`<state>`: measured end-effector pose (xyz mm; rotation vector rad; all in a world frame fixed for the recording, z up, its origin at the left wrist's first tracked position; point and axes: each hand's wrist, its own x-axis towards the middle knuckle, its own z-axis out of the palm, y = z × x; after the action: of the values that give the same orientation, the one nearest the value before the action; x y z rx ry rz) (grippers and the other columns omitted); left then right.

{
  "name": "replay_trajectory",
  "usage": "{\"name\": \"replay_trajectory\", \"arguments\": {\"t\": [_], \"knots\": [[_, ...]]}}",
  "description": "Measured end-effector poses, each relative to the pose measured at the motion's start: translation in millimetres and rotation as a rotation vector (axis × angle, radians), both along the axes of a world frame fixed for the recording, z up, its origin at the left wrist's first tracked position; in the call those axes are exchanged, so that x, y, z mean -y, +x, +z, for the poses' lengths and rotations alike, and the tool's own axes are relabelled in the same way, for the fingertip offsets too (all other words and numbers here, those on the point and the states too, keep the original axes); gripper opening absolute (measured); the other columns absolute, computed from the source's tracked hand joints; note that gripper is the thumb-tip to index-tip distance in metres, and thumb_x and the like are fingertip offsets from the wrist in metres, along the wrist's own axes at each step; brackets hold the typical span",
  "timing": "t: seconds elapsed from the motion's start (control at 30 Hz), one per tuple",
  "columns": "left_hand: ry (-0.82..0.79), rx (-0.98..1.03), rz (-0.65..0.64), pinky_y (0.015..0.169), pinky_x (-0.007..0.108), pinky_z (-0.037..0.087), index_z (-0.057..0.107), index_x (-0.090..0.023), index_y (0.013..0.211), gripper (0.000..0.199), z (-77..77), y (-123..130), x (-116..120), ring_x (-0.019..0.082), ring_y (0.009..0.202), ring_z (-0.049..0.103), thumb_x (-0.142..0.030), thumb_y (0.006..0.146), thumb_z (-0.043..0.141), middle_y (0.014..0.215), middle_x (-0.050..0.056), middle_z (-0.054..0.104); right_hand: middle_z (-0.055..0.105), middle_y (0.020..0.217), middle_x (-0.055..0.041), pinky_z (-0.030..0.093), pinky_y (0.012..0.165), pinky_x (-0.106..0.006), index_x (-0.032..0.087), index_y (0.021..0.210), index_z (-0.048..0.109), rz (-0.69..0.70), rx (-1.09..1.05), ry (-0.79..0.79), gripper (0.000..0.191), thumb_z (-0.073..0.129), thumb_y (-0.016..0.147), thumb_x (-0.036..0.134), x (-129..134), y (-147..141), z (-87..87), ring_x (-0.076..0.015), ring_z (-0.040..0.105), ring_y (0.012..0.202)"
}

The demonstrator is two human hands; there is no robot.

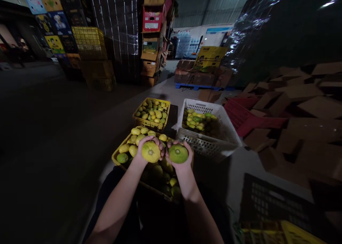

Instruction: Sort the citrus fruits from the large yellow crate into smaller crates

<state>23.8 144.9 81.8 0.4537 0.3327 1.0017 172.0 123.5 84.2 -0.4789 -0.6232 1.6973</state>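
Observation:
My left hand [143, 148] is wrapped round a yellow papaya [151, 152], its stem end facing me. Beside it, my right hand [189, 157] grips a greener papaya [178, 154], also turned stem end up. Both fruits are held side by side above a yellow crate [115, 157] full of yellow and green papayas, partly hidden by my hands and forearms. Farther off stands a second yellow crate [136, 122] heaped with similar fruit. To the right, a white crate [229, 126] holds a lower layer of yellow and green papayas.
A red crate [240, 114] and a large heap of cardboard boxes [299, 137] lie to the right. Part of another yellow crate [291, 233] shows at the bottom right. Behind are stacked cartons [152, 46] and a blue pallet [197, 87] bearing boxes.

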Motion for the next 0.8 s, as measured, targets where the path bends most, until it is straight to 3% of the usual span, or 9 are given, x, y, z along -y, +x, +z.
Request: {"name": "replay_trajectory", "arguments": {"t": [0.13, 0.2, 0.3, 0.4, 0.53, 0.63, 0.8], "knots": [[-0.194, 0.082, 0.132, 0.04, 0.027, 0.05, 0.059, -0.018, 0.068, 0.038, 12.3, 3, 0, 0.017, 0.048, 0.062, -0.037, 0.096, 0.042, 0.064, 0.004, 0.062, 0.072, 0.072, -0.001, 0.048, 0.039, -0.022, 0.024, 0.083, 0.066, -0.056, -0.144, -0.156, 0.02, 0.06, 0.079, 0.042, -6, -4, 4.1, -0.0137, 0.061, 0.052], [-0.291, 0.167, 0.247, 0.05, 0.027, 0.057, 0.066, -0.018, 0.083, 0.037, 15.9, 5, -1, 0.018, 0.059, 0.069, -0.037, 0.099, 0.039, 0.075, 0.005, 0.069, 0.076, 0.085, -0.004, 0.054, 0.048, -0.022, 0.022, 0.096, 0.068, -0.109, -0.239, -0.207, 0.023, 0.057, 0.084, 0.038, -10, -6, 5.1, -0.0148, 0.068, 0.065], [-0.329, 0.247, 0.381, 0.071, 0.03, 0.064, 0.068, -0.018, 0.11, 0.035, 17.0, 7, -3, 0.019, 0.078, 0.074, -0.035, 0.101, 0.038, 0.087, 0.006, 0.075, 0.079, 0.096, -0.0053, 0.064, 0.074, -0.028, 0.023, 0.105, 0.066, -0.183, -0.306, -0.249, 0.024, 0.057, 0.084, 0.031, -14, -7, 4.6, -0.0179, 0.074, 0.089], [-0.352, 0.247, 0.417, 0.081, 0.034, 0.064, 0.062, -0.014, 0.128, 0.041, 16.0, 9, -6, 0.022, 0.088, 0.076, -0.032, 0.102, 0.036, 0.093, 0.009, 0.076, 0.08, 0.096, -0.0024, 0.064, 0.088, -0.037, 0.025, 0.107, 0.065, -0.199, -0.301, -0.263, 0.024, 0.056, 0.085, 0.027, -15, -8, 3.6, -0.0197, 0.075, 0.099], [-0.272, 0.262, 0.375, 0.089, 0.039, 0.062, 0.054, -0.013, 0.142, 0.049, 15.7, 9, -5, 0.025, 0.103, 0.075, -0.022, 0.1, 0.03, 0.112, 0.013, 0.076, 0.079, 0.093, -0.0017, 0.065, 0.086, -0.042, 0.024, 0.11, 0.065, -0.239, -0.345, -0.289, 0.023, 0.051, 0.092, 0.026, -13, -11, 5.0, -0.0201, 0.075, 0.094], [-0.205, 0.275, 0.349, 0.09, 0.035, 0.061, 0.054, -0.015, 0.143, 0.049, 17.5, 7, -3, 0.023, 0.111, 0.072, -0.021, 0.1, 0.032, 0.122, 0.015, 0.073, 0.078, 0.09, -0.0032, 0.066, 0.078, -0.035, 0.022, 0.11, 0.066, -0.226, -0.357, -0.28, 0.023, 0.05, 0.095, 0.029, -12, -12, 5.9, -0.0187, 0.075, 0.088], [-0.256, 0.281, 0.297, 0.07, 0.026, 0.062, 0.062, -0.015, 0.131, 0.045, 22.9, 6, -1, 0.021, 0.093, 0.073, -0.043, 0.103, 0.04, 0.108, 0.014, 0.072, 0.074, 0.091, -0.0047, 0.061, 0.063, -0.019, 0.022, 0.106, 0.066, -0.174, -0.363, -0.326, 0.03, 0.048, 0.099, 0.044, -13, -12, 1.9, -0.0124, 0.073, 0.079]]}}
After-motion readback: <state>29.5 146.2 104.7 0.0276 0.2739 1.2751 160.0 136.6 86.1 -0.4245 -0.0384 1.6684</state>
